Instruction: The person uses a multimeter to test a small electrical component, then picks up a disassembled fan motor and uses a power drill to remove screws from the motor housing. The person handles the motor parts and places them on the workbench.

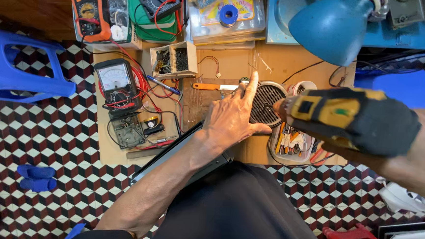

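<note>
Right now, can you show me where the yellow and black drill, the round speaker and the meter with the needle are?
yellow and black drill [355, 121]: head view, on its body.
round speaker [267, 102]: head view, on the grille.
meter with the needle [115, 81]: head view, on its white dial face.

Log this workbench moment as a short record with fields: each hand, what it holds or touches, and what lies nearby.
left hand: flat on the round speaker grille, index finger pointing away
right hand: grips a yellow and black cordless drill, tip at the grille's right edge
surface: cardboard sheet on a patterned tile floor
left of hands: analog multimeter with red and black leads
beyond hands: orange-handled knife, small box of screws
below drill: clear tray of small tools
</note>
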Available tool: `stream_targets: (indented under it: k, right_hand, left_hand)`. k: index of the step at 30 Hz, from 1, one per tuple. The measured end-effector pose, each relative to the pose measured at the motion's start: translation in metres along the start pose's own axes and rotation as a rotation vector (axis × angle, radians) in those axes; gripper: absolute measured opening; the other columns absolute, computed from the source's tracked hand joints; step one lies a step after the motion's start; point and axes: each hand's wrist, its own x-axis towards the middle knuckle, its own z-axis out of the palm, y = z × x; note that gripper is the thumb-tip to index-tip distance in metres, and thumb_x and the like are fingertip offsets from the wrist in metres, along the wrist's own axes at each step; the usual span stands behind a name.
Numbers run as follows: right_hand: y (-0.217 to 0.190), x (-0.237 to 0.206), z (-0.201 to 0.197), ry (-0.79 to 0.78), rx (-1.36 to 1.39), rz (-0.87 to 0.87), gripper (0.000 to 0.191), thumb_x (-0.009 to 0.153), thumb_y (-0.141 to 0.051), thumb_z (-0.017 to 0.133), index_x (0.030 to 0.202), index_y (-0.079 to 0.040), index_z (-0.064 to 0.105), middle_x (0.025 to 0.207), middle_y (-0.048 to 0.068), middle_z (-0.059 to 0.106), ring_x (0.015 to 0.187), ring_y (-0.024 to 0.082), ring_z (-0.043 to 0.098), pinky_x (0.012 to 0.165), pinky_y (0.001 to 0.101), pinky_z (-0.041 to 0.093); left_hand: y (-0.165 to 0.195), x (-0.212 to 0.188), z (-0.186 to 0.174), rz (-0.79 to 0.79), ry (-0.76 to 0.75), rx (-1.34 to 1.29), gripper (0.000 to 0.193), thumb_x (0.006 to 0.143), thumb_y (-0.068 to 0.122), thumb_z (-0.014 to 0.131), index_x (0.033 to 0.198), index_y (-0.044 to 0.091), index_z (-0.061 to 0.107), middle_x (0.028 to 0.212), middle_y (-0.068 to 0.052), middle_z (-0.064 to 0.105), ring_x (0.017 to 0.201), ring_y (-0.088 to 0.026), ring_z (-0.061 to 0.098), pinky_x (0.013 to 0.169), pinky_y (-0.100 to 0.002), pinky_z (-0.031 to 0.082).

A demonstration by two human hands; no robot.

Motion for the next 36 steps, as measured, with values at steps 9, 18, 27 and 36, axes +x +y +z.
stream_targets:
  k: [9, 18, 27, 36]
  right_hand:
    - [-0.04, 0.023, -0.034, -0.187, -0.248, 0.137, 0.057, 0.085, -0.046, 0.073, 0.141, -0.045, 0.061, 0.126, -0.01, 0.066, 0.104, 0.013, 0.071, 0.089, 0.0299, 0.058]
    - [-0.033, 0.021, -0.036, -0.21, -0.171, 0.2, 0.05, 0.087, -0.042, 0.074, 0.136, -0.04, 0.065, 0.121, -0.009, 0.072, 0.103, 0.01, 0.071, 0.088, 0.0273, 0.061]
    - [-0.036, 0.019, -0.036, -0.19, -0.16, 0.242, 0.056, 0.084, -0.044, 0.076, 0.138, -0.042, 0.063, 0.123, -0.009, 0.068, 0.102, 0.013, 0.075, 0.091, 0.0291, 0.062]
    - [-0.047, 0.022, -0.038, -0.217, -0.224, 0.21, 0.057, 0.083, -0.046, 0.073, 0.138, -0.054, 0.061, 0.128, -0.015, 0.064, 0.098, 0.008, 0.074, 0.084, 0.0278, 0.062]
  left_hand:
    - [-0.001, 0.0, -0.002, -0.013, -0.015, 0.019, 0.14, 0.063, 0.066, 0.087, 0.159, 0.008, 0.003, 0.149, -0.03, 0.043, 0.127, -0.044, 0.055, 0.097, -0.052, 0.051]
    - [-0.002, 0.001, -0.003, -0.021, -0.013, 0.019, 0.142, 0.061, 0.066, 0.087, 0.16, 0.008, 0.004, 0.148, -0.028, 0.045, 0.127, -0.042, 0.056, 0.096, -0.055, 0.051]
    - [-0.008, 0.004, 0.004, 0.018, 0.016, 0.01, 0.144, 0.059, 0.067, 0.088, 0.16, 0.007, 0.005, 0.146, -0.027, 0.049, 0.126, -0.041, 0.058, 0.095, -0.054, 0.052]
    - [-0.008, 0.007, 0.005, 0.0, -0.017, 0.016, 0.146, 0.059, 0.069, 0.087, 0.161, 0.009, 0.002, 0.146, -0.029, 0.047, 0.128, -0.042, 0.056, 0.099, -0.053, 0.049]
